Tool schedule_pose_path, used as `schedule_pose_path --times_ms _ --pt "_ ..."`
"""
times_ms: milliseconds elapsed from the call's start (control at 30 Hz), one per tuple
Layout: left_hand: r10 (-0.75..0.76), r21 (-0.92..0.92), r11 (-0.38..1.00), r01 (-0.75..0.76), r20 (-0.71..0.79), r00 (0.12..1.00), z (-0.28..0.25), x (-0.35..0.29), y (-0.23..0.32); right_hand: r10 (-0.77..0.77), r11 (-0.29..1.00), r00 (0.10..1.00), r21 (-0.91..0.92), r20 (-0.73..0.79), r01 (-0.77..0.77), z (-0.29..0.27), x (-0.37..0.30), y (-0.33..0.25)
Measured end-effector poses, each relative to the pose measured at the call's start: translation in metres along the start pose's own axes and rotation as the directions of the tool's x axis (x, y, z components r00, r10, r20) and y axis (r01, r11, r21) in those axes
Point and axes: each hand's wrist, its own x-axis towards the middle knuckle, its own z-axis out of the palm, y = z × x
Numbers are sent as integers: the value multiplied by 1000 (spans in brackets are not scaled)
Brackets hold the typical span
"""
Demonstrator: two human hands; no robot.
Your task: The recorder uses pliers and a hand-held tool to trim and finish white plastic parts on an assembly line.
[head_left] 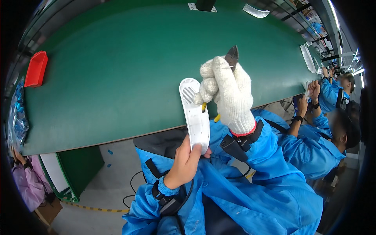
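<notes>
A long white plastic shell [197, 113] with rounded ends and a patch of small slots is tilted up over the table edge. My bare left hand [184, 160] grips its lower end between thumb and fingers. Beside its upper part, my right hand [229, 88] wears a white knit glove and is closed round a pair of cutting pliers [232, 56]. The dark jaws point up and away from the shell; the yellow handle ends stick out below the glove. Some gloved fingers lie over or against the shell's right edge; whether they touch it I cannot tell.
The green table [105, 86] stretches ahead. At its left stand a red bin [36, 69] and a clear bag of blue pieces [17, 115]. White shells [255, 11] lie at the far side and right. Co-workers in blue [313, 145] sit close on my right; a person in pink [29, 182] is at far left.
</notes>
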Motion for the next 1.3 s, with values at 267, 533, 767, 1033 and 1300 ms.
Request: schedule_pose_path --times_ms 267,533,767,1033,1300 --pt "30 -22 999 -35 -187 982 14 26 -7 37 999 999 4 -23 -37 0 -6 -6" --pt "13 -106 994 -36 -205 979 14 31 -12 184 982 983 27 23 -184 5 -16 11" --pt "36 -87 995 -54 -198 980 12 32 -10 137 987 990 -77 -43 -140 14 -15 14" --pt "30 -70 997 -45 -199 980 13 30 -12 128 982 981 -124 -145 -146 21 -16 15" --pt "176 142 979 -147 -223 959 14 30 -1 -12 994 995 -109 -103 1 22 -13 20"
